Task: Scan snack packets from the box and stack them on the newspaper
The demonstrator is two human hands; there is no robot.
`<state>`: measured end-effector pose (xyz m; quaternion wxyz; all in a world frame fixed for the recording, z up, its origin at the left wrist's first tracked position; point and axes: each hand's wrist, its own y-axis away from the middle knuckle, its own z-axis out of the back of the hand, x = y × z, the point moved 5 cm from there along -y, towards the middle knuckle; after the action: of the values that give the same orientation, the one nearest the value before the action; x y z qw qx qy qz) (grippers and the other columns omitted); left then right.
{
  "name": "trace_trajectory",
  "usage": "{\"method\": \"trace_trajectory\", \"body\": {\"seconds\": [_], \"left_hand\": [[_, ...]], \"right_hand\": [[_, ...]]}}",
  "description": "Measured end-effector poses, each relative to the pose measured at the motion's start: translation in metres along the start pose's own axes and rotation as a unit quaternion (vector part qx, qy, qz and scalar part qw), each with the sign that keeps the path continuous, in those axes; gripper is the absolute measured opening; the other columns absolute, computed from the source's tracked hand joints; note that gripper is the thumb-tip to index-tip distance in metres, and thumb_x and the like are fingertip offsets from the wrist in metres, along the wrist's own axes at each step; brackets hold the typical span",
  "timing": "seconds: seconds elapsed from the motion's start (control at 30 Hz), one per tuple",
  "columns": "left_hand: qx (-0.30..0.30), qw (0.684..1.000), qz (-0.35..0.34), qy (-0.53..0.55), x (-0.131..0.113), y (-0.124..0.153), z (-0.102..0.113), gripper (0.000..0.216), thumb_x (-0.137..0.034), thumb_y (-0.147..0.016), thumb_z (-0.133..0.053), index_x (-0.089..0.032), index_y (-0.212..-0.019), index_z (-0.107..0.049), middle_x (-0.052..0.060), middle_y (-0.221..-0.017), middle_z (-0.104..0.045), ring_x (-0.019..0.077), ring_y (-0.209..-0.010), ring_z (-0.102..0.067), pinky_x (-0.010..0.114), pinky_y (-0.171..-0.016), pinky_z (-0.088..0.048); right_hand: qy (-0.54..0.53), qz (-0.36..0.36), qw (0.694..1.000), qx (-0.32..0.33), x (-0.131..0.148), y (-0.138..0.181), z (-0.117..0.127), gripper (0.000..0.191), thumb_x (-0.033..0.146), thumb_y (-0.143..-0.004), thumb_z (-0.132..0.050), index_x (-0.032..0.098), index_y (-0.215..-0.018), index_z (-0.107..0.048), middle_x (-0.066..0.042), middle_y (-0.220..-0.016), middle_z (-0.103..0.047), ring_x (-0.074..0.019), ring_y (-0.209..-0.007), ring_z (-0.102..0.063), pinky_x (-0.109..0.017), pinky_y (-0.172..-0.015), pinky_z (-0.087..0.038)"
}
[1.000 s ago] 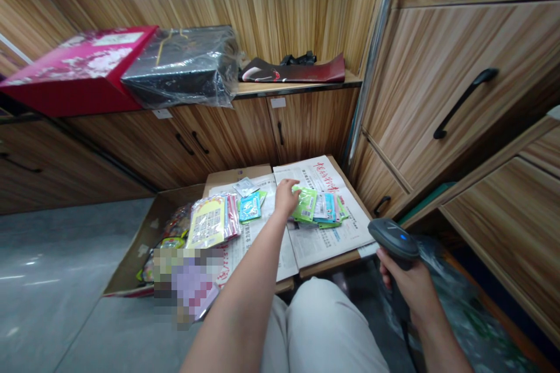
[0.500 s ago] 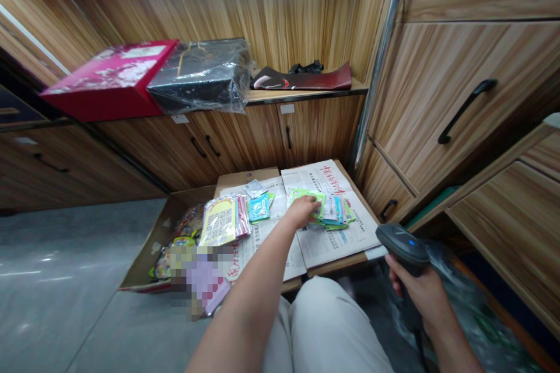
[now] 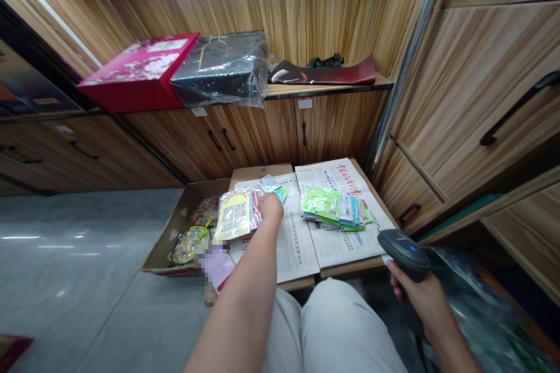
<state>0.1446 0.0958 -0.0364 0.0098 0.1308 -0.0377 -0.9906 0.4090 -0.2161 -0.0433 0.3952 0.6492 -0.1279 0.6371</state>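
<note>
My right hand [image 3: 422, 297] is wrapped round the handle of a dark barcode scanner [image 3: 405, 250], which has a small blue light on top. My left hand [image 3: 271, 208] is over the blue packet [image 3: 279, 193], at the right edge of a stack of clear-wrapped packs with a yellow one [image 3: 234, 213] on top. Its fingers are mostly hidden, so I cannot see whether they grip anything. Apart from both hands, a pile of green and blue packets [image 3: 321, 202] rests on the newspaper [image 3: 345, 247]. A small silvery packet [image 3: 268, 183] lies just beyond my left hand.
An open cardboard box [image 3: 161, 250] with colourful bagged items stands at the left. Wooden cabinets [image 3: 262, 133] rise behind, with a pink box [image 3: 140, 72] and a plastic-wrapped black box [image 3: 221, 66] on the shelf. Clear plastic wrap [image 3: 476, 309] lies at the lower right.
My left hand has left the green packet pile and moved left to the blue packet beside the yellow stack. My right hand still holds the scanner. The view has shifted slightly.
</note>
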Motion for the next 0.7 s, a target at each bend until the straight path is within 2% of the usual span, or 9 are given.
{"method": "trace_trajectory", "body": {"seconds": [0.1, 0.23, 0.53, 0.7], "left_hand": [[0.023, 0.998, 0.031, -0.056, 0.015, -0.004, -0.010, 0.030, -0.028, -0.088, -0.059, -0.012, -0.113, -0.065, 0.021, -0.119, -0.064, 0.0354, -0.126, -0.048, 0.042, -0.097, -0.039], [0.036, 0.993, 0.025, -0.109, 0.014, -0.007, -0.020, 0.042, -0.037, -0.087, -0.061, -0.012, -0.121, -0.059, 0.021, -0.121, -0.065, 0.0354, -0.128, -0.046, 0.043, -0.097, -0.038], [0.009, 0.994, 0.067, -0.080, 0.008, -0.011, -0.022, 0.052, -0.033, -0.081, -0.068, -0.010, -0.126, -0.053, 0.025, -0.130, -0.058, 0.0400, -0.129, -0.045, 0.050, -0.100, -0.037], [0.005, 0.994, 0.096, -0.057, 0.006, -0.008, -0.013, 0.065, -0.031, -0.073, -0.076, -0.009, -0.128, -0.049, 0.026, -0.132, -0.054, 0.0399, -0.129, -0.044, 0.047, -0.098, -0.040]], "right_hand": [[0.012, -0.019, 1.000, 0.017, -0.012, -0.003, -0.009, 0.052, 0.061, -0.053, -0.083, 0.013, -0.066, -0.067, -0.002, -0.048, -0.061, -0.0151, -0.037, -0.054, -0.026, -0.034, -0.043], [0.020, -0.003, 1.000, 0.009, -0.019, -0.002, -0.018, 0.047, 0.059, -0.058, -0.081, 0.014, -0.066, -0.066, -0.001, -0.046, -0.059, -0.0140, -0.036, -0.053, -0.024, -0.033, -0.041], [0.024, 0.007, 0.999, -0.022, -0.020, 0.000, -0.025, 0.042, 0.053, -0.057, -0.082, 0.016, -0.065, -0.063, 0.001, -0.044, -0.058, -0.0131, -0.034, -0.051, -0.022, -0.031, -0.040], [0.019, 0.016, 1.000, -0.015, -0.023, -0.001, -0.024, 0.044, 0.057, -0.061, -0.079, 0.016, -0.069, -0.064, 0.001, -0.045, -0.059, -0.0137, -0.033, -0.052, -0.023, -0.031, -0.040]]}}
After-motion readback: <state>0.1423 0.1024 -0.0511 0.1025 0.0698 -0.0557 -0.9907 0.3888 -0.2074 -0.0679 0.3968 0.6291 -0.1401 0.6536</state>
